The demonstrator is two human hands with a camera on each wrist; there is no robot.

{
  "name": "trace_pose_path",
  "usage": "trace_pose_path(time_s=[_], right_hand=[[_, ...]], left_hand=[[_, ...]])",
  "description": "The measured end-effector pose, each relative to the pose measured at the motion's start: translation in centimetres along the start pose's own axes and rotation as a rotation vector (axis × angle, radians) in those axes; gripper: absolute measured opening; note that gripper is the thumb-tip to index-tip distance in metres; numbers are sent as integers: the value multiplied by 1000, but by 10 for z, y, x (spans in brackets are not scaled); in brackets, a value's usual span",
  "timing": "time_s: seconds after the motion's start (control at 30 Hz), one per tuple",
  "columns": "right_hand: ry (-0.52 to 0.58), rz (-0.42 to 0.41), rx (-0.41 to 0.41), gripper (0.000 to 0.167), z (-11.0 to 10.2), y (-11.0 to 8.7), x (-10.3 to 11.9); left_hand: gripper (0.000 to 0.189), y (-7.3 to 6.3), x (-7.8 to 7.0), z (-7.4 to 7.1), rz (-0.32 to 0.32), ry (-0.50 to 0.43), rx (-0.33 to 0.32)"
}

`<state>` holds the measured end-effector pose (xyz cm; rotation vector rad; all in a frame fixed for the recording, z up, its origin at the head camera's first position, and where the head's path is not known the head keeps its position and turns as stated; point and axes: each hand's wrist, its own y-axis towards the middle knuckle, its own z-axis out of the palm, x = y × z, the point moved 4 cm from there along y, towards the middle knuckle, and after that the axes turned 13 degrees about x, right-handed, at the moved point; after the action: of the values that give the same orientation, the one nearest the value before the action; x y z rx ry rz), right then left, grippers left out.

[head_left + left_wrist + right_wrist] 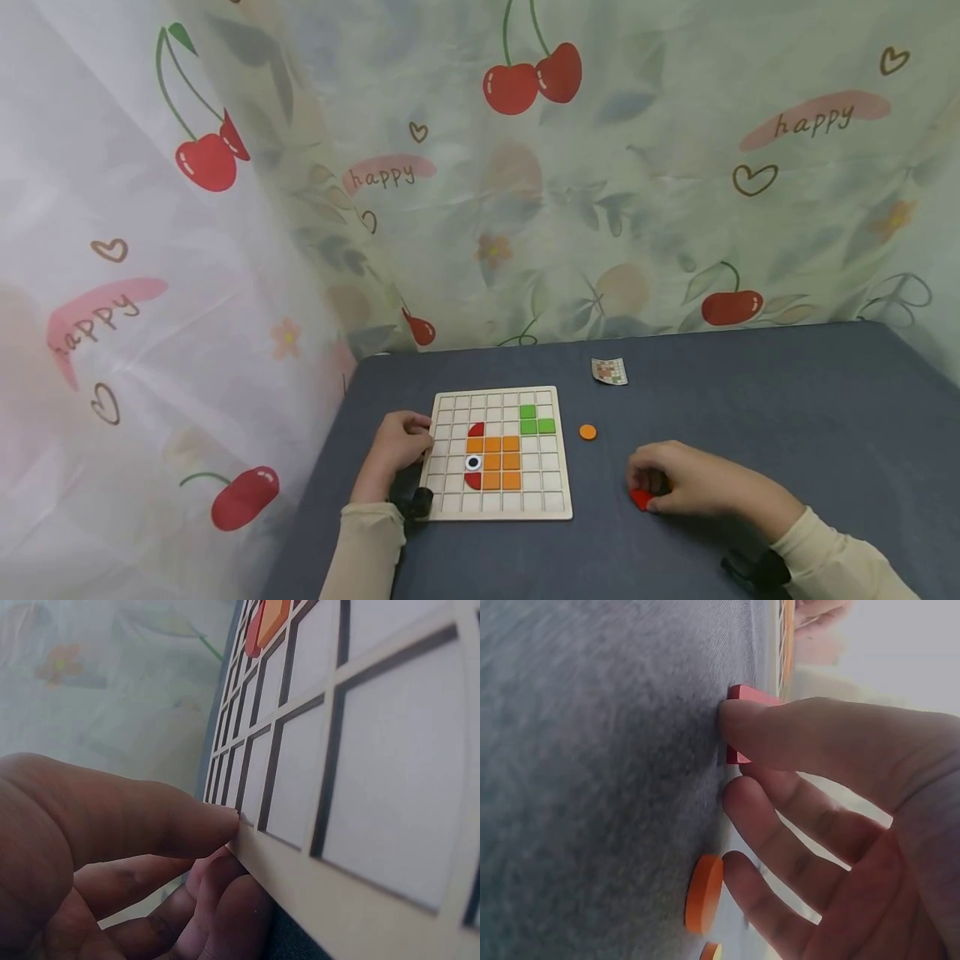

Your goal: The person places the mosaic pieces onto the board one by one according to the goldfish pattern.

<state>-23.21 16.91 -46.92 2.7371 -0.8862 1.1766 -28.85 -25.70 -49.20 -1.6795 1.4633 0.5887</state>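
Note:
A wooden grid board (450,504) lies on the dark table, with orange squares (491,462), green squares (528,426), red rounded pieces (472,481) and an eye piece (473,462) set in its cells. My left hand (401,442) grips the board's left edge; in the left wrist view the thumb (187,821) lies on the rim and the other fingers curl beside and below it. To the right of the board, my right hand (693,479) pinches a red piece (641,498) at the tabletop. The thumb covers part of this red piece (739,694) in the right wrist view.
An orange round piece (587,432) lies right of the board. Beyond it is a small printed pattern card (609,372). In the right wrist view, an orange piece (703,894) is near my fingertips, with another at the bottom edge. A cherry-print curtain (525,250) hangs behind the table.

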Motion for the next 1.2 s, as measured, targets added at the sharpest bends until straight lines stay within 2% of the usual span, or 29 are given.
trace_pose_path(time_s=[0.27, 0.57, 0.8, 1.0, 1.2], right_hand=[[11, -44, -4, 18, 0, 8, 6], [-59, -71, -82, 14, -3, 29, 19], [-150, -95, -167, 14, -3, 60, 42], [-224, -89, -164, 17, 2, 92, 58], [-288, -94, -166, 14, 8, 117, 62]], left_hand=[[29, -3, -3, -1, 5, 0, 1], [29, -4, -3, -1, 3, -4, 7], [29, -2, -1, -1, -16, 2, 1], [29, -3, -2, -2, 2, -2, 9], [31, -3, -3, -2, 6, -1, 11]])
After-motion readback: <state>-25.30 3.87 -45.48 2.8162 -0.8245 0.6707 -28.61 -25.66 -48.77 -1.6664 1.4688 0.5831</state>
